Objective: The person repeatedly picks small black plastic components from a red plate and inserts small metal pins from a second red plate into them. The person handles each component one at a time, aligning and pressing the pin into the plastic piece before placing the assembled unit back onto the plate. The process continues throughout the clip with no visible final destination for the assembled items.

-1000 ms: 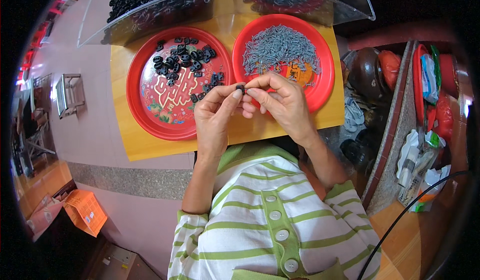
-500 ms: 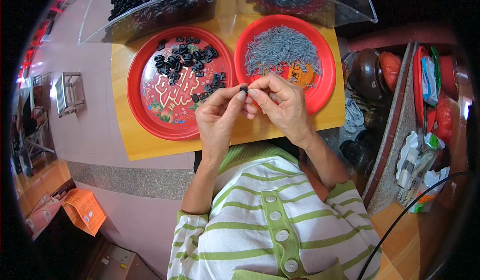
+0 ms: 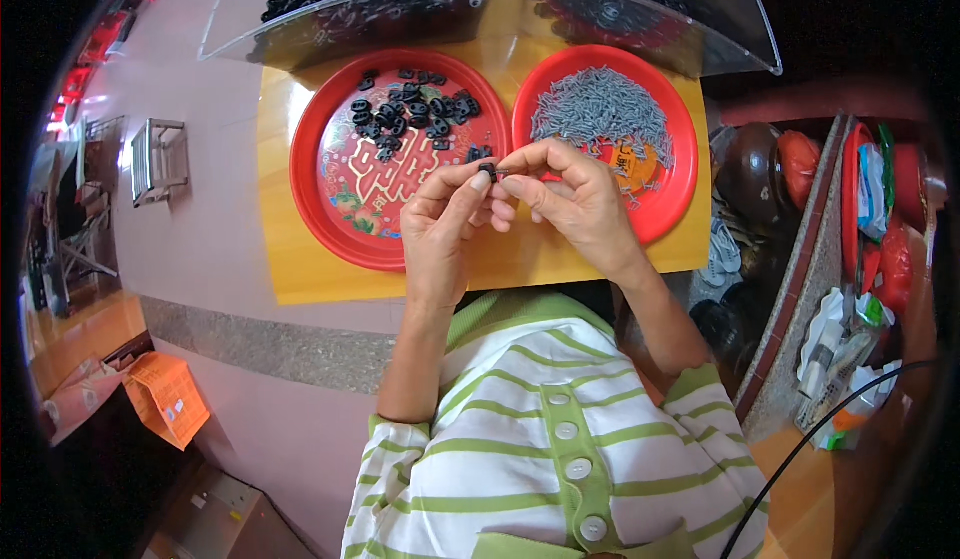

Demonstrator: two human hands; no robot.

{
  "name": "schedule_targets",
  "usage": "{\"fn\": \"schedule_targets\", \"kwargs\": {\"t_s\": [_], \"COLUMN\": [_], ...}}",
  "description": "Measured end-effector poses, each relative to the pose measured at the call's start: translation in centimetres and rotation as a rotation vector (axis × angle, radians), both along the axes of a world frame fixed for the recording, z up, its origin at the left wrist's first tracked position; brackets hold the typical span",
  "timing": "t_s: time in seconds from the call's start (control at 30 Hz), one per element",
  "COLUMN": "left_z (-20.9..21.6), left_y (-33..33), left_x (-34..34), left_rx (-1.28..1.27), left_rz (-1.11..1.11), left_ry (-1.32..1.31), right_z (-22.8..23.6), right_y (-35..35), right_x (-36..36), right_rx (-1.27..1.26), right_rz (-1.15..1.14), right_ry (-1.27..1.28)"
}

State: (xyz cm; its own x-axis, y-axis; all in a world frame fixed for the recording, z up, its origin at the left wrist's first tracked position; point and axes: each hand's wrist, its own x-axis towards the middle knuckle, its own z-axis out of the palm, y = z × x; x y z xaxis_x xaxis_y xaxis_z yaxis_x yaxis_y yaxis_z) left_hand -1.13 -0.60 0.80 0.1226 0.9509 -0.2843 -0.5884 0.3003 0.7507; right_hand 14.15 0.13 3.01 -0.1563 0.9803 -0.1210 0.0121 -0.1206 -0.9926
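Note:
Between thumb and forefinger, my left hand (image 3: pixel 442 224) pinches a small black plastic piece (image 3: pixel 488 170). My right hand (image 3: pixel 585 209) is closed in a pinch beside it, with a thin screw (image 3: pixel 502 172) pointing into the piece; the fingertips cover most of it. Both hands hover over the near edges of two red round trays. In the left tray (image 3: pixel 306 194) lie many loose black plastic pieces (image 3: pixel 415 111), mostly toward its far side. The right tray (image 3: pixel 684 174) holds a heap of grey screws (image 3: pixel 600 104).
Two clear plastic bins (image 3: pixel 400 19) full of black parts stand at the far side of the yellow wooden table (image 3: pixel 280 249). On the right are a brown jar (image 3: pixel 750 171) and a ledge (image 3: pixel 790 279) with bags. A metal stool (image 3: pixel 158 162) stands left on the floor.
The trays and table appear shifted to the right as the view moved. My right fingertips have drawn slightly away from the black piece, so the thin screw between them now shows.

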Motion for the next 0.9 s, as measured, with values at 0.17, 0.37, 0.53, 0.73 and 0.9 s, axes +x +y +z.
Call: {"fn": "schedule_targets", "kwargs": {"t_s": [0.17,0.37,0.53,0.73,0.9], "left_z": [-0.3,-0.6,-0.6,-1.5,-1.6], "left_y": [-0.2,-0.1,0.1,0.4,1.2], "left_x": [-0.7,-1.0,-1.9,-3.1,-4.2], "left_rx": [-0.012,0.119,0.131,0.074,0.034], "left_rz": [-0.006,0.068,0.022,-0.009,0.018], "left_ry": [-0.026,0.17,0.201,0.186,0.181], "right_z": [-0.7,-0.1,0.3,-0.4,-0.1], "right_y": [0.4,0.9,1.1,1.6,3.2], "right_x": [-0.7,-1.8,-2.7,-3.6,-4.7], "right_rx": [0.041,0.093,0.155,0.1,-0.144], "right_rz": [0.003,-0.001,0.03,0.072,0.11], "right_ry": [-0.054,-0.133,-0.212,-0.204,0.049]}}
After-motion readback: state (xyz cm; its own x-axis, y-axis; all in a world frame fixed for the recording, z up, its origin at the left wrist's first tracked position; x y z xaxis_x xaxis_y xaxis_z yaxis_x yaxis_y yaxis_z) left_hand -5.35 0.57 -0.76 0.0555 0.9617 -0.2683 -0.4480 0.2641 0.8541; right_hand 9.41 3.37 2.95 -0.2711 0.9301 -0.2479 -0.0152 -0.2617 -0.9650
